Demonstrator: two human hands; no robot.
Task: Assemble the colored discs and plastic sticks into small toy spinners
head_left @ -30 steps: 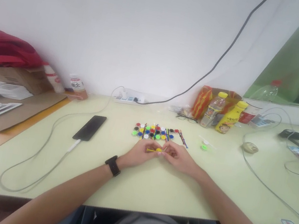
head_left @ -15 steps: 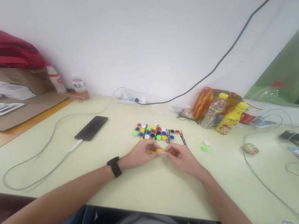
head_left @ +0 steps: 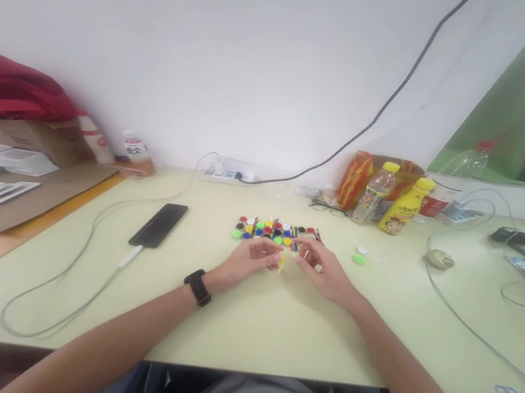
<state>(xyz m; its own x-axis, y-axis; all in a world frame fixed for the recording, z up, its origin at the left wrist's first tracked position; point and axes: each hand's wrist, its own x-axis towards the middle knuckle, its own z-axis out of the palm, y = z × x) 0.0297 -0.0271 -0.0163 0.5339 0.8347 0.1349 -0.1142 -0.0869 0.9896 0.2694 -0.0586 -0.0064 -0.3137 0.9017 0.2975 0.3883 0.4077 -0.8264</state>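
Hands low over the table (head_left: 270, 323), both just on my side of the cap cluster (head_left: 269, 230). Left hand (head_left: 251, 259): thumb and fingertips are pinched on one yellow stick (head_left: 280, 266), which hangs down from them, just short of the cluster's near edge. Right hand (head_left: 323, 269): fingers are curled, with the tips at the cluster's near right corner. I cannot tell whether they hold anything. The two hands are close but apart, with the stick between them.

Cluster: the caps are too small and crowded for an exact count. Colours are red, white, yellow, green, blue and black, with a few thin sticks lying among them.

Counts around the cluster:
- One lone green cap (head_left: 358, 259) to its right, with one white piece (head_left: 361, 248) just behind that.
- One phone (head_left: 158, 224) to its left, on one white cable (head_left: 79, 259).
- One power strip (head_left: 226, 173) behind it.
- Two yellow-capped bottles (head_left: 406, 205) behind and to the right.
- One black watch (head_left: 198, 287) on my left wrist.
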